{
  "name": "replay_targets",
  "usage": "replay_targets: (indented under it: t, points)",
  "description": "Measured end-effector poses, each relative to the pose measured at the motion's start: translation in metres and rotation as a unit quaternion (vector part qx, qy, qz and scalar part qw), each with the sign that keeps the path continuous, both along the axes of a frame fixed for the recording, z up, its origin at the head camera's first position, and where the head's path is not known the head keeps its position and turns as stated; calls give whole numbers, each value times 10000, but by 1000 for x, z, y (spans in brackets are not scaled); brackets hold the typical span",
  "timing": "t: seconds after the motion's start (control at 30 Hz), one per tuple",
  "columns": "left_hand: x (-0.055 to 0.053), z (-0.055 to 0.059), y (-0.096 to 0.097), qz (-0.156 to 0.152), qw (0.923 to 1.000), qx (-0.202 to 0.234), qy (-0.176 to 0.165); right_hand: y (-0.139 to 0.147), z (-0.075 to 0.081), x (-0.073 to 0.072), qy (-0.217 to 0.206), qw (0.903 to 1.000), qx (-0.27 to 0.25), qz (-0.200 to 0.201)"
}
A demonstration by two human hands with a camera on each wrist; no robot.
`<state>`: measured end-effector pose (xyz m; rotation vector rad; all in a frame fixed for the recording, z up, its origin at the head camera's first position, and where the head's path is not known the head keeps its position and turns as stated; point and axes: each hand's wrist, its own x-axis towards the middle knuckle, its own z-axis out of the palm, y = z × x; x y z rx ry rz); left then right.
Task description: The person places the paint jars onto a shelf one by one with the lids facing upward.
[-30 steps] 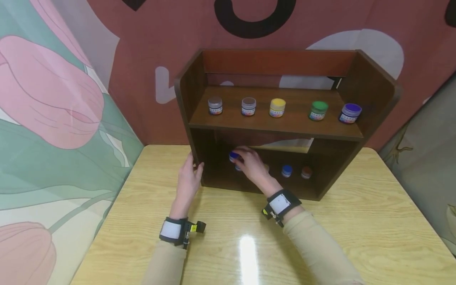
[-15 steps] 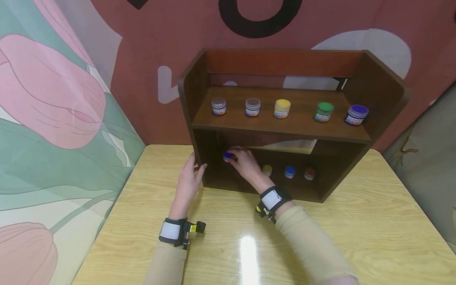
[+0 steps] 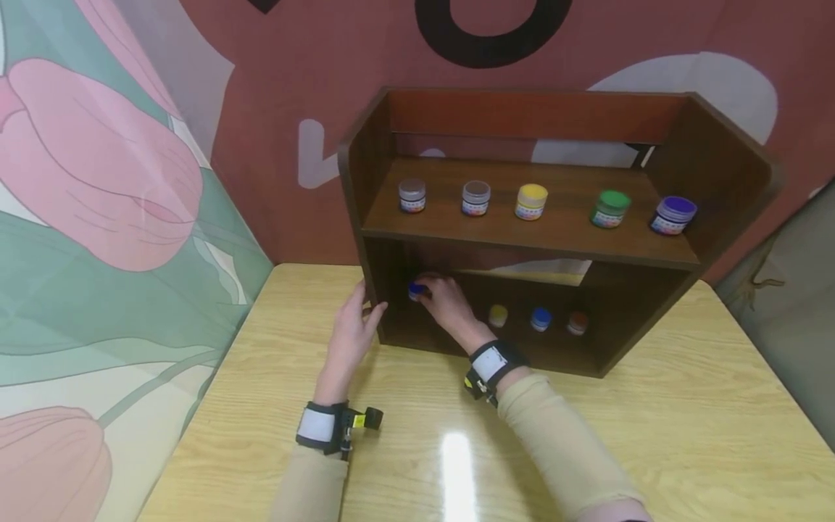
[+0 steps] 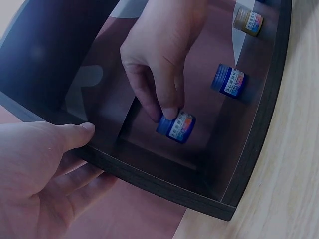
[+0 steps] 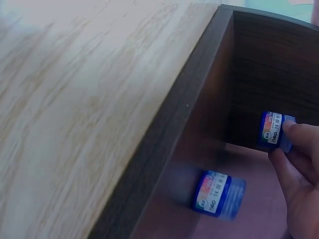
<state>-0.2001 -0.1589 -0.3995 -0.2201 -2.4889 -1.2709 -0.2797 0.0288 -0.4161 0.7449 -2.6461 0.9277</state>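
Observation:
My right hand (image 3: 450, 304) pinches a small dark blue paint jar (image 3: 414, 291) by its lid, inside the lower level of a dark brown two-tier shelf (image 3: 522, 245). In the left wrist view the held jar (image 4: 180, 128) tilts, its label showing; whether its base touches the board I cannot tell. Another blue jar (image 4: 229, 80) stands beside it, hidden behind the right hand in the head view. My left hand (image 3: 352, 330) grips the front edge of the shelf's left side panel, thumb (image 4: 75, 135) inside and fingers outside.
Yellow (image 3: 498, 315), blue (image 3: 540, 319) and reddish-brown (image 3: 577, 323) jars stand further right on the lower level. Several jars line the upper board, including a yellow one (image 3: 531, 201) and a green one (image 3: 610, 209). The shelf stands on a light wooden table (image 3: 404, 449) before a patterned cloth.
My right hand has carried the dark blue jar left and slightly down, towards the left side panel. The left hand keeps its grip. The head view has turned slightly left.

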Motion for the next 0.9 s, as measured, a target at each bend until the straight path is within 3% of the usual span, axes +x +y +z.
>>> replay_targets:
  t: [0.27,0.9]
  points:
    - [-1,-3,1,-17,10000,45,-27,-9,-8,-2,45,9995,282,-128]
    - [1,-2,0,35,9999,142,50,-14,-22,-9,-23,9993,337,-138]
